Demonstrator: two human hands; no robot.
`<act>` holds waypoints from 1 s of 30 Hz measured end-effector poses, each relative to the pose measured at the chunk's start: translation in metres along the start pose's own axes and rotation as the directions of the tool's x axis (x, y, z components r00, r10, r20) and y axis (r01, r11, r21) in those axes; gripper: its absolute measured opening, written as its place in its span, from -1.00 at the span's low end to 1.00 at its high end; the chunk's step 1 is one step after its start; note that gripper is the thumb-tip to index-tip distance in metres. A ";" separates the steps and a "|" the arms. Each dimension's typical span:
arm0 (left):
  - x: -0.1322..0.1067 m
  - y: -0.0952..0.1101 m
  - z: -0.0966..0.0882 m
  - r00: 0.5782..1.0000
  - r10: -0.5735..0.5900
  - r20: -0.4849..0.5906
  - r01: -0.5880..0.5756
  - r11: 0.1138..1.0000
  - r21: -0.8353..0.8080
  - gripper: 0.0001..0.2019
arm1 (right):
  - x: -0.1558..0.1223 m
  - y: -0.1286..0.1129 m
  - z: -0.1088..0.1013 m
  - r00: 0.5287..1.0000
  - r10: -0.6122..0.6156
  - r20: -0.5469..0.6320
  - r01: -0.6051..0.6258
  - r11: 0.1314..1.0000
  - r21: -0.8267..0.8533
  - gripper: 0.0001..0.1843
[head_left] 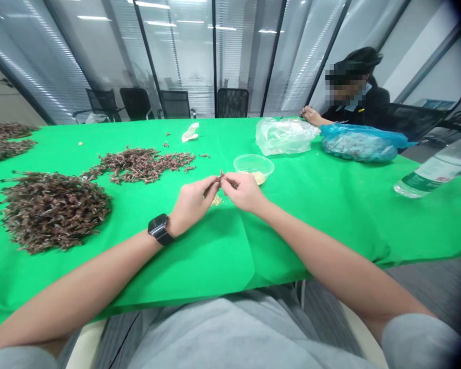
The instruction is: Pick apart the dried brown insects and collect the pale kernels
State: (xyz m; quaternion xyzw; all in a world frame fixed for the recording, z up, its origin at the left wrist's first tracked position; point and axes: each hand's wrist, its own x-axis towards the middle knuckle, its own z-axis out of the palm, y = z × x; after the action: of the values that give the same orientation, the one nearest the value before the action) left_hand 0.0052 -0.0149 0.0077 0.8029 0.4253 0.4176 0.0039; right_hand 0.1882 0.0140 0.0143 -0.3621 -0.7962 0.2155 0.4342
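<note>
Green tablecloth [223, 256] is spread beneath both hands. A small dried brown sprig [221, 178] is pinched between the nearly closed fingertips [216, 180] of the left hand [192, 205] and the right hand [243, 192], just above a spill of pale grains [216, 201]. More grains could be scattered if the pinch were slackened or the sprig snapped sharply. A clear plastic bowl [253, 165], holding pale grains, sits just beyond the right hand and could be knocked by a careless movement. Farther right of the grip, dark contents are held in a blue plastic bag [359, 144].
</note>
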 end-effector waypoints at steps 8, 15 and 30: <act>-0.001 -0.002 0.002 0.997 0.047 -0.064 -0.043 0.998 0.052 -0.76 | 0.002 -0.001 -0.001 1.000 -0.008 0.006 0.009 1.000 -0.010 -0.66; -0.001 -0.002 0.003 0.992 0.086 -0.095 -0.079 0.994 0.074 -0.77 | 0.001 -0.001 0.001 1.000 -0.027 0.002 0.027 0.998 0.053 -0.67; -0.005 -0.006 0.009 0.991 0.102 -0.081 -0.098 0.994 0.047 -0.75 | 0.001 -0.002 0.012 0.993 0.117 -0.026 -0.107 0.961 0.257 -0.70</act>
State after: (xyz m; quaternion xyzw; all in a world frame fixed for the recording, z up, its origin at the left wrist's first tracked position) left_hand 0.0058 -0.0108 -0.0040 0.8050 0.3931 0.4414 -0.0519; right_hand 0.1770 0.0130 0.0100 -0.3519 -0.7312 0.3328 0.4803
